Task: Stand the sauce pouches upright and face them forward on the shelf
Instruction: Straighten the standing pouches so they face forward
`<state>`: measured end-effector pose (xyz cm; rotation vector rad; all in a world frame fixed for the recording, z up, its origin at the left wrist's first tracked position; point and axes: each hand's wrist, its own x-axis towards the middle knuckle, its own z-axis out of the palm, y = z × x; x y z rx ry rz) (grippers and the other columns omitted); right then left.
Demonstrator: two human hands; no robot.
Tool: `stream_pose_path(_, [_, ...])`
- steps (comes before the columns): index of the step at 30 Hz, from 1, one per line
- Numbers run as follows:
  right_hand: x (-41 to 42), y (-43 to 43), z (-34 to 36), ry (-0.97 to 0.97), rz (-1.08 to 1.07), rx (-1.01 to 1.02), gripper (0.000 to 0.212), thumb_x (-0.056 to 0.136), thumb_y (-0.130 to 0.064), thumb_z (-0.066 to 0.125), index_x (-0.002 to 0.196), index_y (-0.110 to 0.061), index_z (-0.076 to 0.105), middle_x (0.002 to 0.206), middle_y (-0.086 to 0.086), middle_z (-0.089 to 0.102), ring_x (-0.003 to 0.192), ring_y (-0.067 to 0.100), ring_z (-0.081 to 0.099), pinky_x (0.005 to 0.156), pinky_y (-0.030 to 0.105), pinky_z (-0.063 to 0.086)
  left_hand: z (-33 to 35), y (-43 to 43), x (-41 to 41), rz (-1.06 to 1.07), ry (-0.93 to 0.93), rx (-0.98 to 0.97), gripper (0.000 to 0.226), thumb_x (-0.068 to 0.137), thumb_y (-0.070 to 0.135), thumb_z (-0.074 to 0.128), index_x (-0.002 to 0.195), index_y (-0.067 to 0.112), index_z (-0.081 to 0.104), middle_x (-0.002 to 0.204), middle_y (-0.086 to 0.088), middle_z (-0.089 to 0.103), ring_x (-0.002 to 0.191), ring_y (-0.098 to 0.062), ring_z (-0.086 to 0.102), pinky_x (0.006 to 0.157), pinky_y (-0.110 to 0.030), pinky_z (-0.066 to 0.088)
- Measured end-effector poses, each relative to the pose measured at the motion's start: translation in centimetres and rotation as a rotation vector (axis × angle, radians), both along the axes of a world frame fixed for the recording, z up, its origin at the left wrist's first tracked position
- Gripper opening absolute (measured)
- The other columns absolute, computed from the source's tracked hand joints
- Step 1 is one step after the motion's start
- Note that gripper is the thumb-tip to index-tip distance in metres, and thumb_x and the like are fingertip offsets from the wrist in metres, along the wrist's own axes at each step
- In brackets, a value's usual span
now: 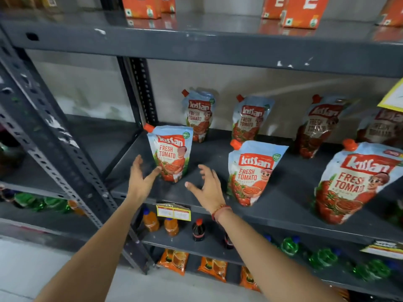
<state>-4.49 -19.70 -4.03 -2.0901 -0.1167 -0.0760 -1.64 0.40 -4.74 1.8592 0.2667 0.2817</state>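
Several tomato sauce pouches stand upright on the dark grey shelf [218, 162], labels facing me. The front-left pouch [171, 153] stands between my two hands. My left hand [141, 177] is open just left of it, with the thumb tip at its lower corner. My right hand [207, 188] is open to its right, not touching it. A front-middle pouch [253, 171] and a large front-right pouch [353, 182] stand nearer the shelf edge. Behind them stand a back-left pouch [199, 115], a back-middle pouch [249, 117] and darker back-right pouches [316, 125].
A perforated grey upright [139, 90] stands just left of the pouches. Orange cartons [301, 12] sit on the shelf above. Below are drink bottles [170, 225], green bottles [322, 256] and orange packets [174, 260]. A yellow price tag [173, 211] hangs on the shelf edge.
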Motion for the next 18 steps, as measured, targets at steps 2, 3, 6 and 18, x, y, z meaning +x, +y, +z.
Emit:
stream_pose_path(2, [1.3, 0.6, 0.2, 0.015, 0.0, -0.006, 0.067, 0.082, -0.026, 0.069, 0.139, -0.015, 0.036, 0.14, 0.014, 0.041, 0.131, 0.028, 0.04, 0.108, 0.046, 0.036, -0.6, 0.6, 0.6, -0.107, 0.062, 0.013, 0.083, 0.081, 0.02, 0.069, 0.146, 0.016, 0.018, 0.154, -0.009, 0.025, 0.139, -0.024, 0.03, 0.114, -0.041, 0.028])
stream_pose_path(3, [1.9, 0.9, 0.3, 0.03, -0.001, 0.004, 0.069, 0.082, -0.024, 0.07, 0.141, -0.014, 0.035, 0.144, 0.015, 0.038, 0.135, 0.03, 0.036, 0.11, 0.048, 0.034, -0.8, 0.7, 0.9, -0.14, 0.073, 0.012, 0.083, 0.081, 0.017, 0.069, 0.146, 0.015, 0.017, 0.154, -0.009, 0.026, 0.139, -0.024, 0.03, 0.114, -0.041, 0.028])
stream_pose_path(6, [3.3, 1.8, 0.6, 0.084, 0.027, 0.041, 0.079, 0.08, -0.02, 0.072, 0.145, -0.013, 0.027, 0.15, 0.015, 0.033, 0.14, 0.029, 0.03, 0.114, 0.049, 0.029, -0.6, 0.7, 1.5, -0.226, 0.078, -0.051, 0.076, 0.081, 0.012, 0.068, 0.143, 0.013, 0.024, 0.147, -0.011, 0.039, 0.132, -0.022, 0.041, 0.109, -0.038, 0.034])
stream_pose_path(18, [2.5, 1.4, -0.1, 0.065, 0.106, 0.152, 0.048, 0.085, -0.014, 0.066, 0.127, -0.009, 0.043, 0.111, 0.003, 0.057, 0.104, 0.013, 0.056, 0.087, 0.018, 0.045, -0.4, -0.3, 0.2, -0.356, 0.065, 0.018, 0.056, 0.08, 0.018, 0.07, 0.128, 0.008, 0.043, 0.128, -0.012, 0.057, 0.119, -0.025, 0.053, 0.106, -0.042, 0.04])
